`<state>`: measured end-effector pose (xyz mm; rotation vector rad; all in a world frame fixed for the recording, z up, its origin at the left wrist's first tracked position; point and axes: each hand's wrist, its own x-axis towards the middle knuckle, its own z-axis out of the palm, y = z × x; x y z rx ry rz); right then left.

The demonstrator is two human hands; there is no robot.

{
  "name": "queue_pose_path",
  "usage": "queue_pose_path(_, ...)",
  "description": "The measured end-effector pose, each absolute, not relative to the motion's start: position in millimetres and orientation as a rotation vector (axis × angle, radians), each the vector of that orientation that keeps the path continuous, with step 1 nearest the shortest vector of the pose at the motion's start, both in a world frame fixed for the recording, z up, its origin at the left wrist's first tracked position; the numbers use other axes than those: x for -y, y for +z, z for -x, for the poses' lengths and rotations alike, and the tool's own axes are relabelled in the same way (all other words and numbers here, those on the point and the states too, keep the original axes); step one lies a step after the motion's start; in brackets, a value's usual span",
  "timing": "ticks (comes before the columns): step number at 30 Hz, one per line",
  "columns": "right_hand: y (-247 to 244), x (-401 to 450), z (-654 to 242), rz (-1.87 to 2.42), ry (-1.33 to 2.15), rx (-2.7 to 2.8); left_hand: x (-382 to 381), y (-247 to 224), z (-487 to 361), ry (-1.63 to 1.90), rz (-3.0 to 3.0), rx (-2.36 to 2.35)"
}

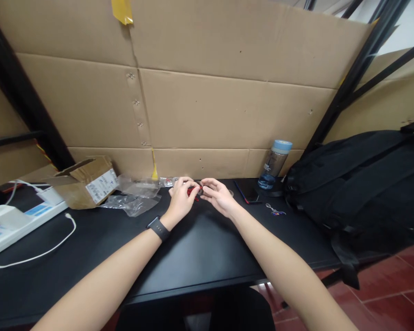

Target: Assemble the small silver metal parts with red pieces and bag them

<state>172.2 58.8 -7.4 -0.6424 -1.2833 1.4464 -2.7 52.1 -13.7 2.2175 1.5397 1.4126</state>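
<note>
left hand (182, 196): grip pinches small red-and-dark thing (190, 190) at its 2 o'clock | right hand (220, 196): grip pinches it too, toward 10 o'clock | left hand nearer | long side: can't tell

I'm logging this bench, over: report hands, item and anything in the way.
Left hand, right hand: both gripping small red-and-dark object. Its shape mostly hidden. Crumpled clear plastic packaging to the left, not blocking.
</note>
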Motion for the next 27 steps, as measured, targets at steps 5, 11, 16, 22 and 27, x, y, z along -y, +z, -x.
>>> queue_pose_path(5, -7.1, -57.3, -171.2, 0.615, 1.566, 1.167, -47.4, -11.2, 1.9, 1.416, -2.332, -1.657)
queue_pose_path(11, -10.5, -57.3, -167.5, 0.574, 1.513, 1.141, -42.7, -7.8, 2.0, 1.408, -2.478, -1.713)
queue_pose_path(16, -15.5, -59.2, -165.5, 0.63, 1.366, 1.258, -38.4, -4.5, 1.3, 1.408, -2.548, -1.711)
queue_pose_path(22, -18.0, -60.7, -166.6, 0.692, 1.174, 1.389, -37.3, -4.3, 2.4, 1.383, -2.62, -1.654)
queue_pose_path(27, -18.5, -63.7, -167.9, 0.706, 1.112, 1.45, -39.9, -5.0, 3.4, 1.373, -2.602, -1.609)
